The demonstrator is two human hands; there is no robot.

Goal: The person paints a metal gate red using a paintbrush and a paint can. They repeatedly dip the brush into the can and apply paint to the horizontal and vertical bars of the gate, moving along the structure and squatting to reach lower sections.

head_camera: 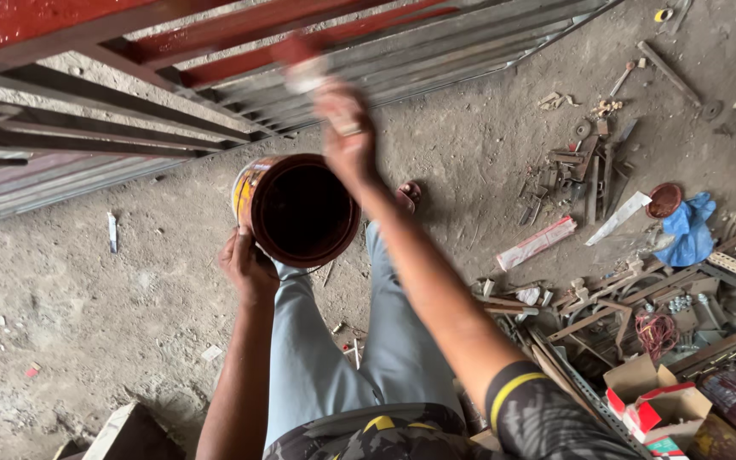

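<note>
My left hand grips the side of an open paint can with dark red paint inside, held in front of me at about waist height. My right hand, a ring on one finger, reaches up over the can and holds a paintbrush that is blurred by motion. The brush sits against a metal frame whose upper bars are coated in wet red paint, while its lower bars are bare grey. My legs in grey trousers stand below on the dirt floor.
Scrap metal pieces and tools lie scattered on the concrete floor to the right, with a blue cloth, a round red lid, a coil of red wire and open cardboard boxes. A wooden block sits bottom left.
</note>
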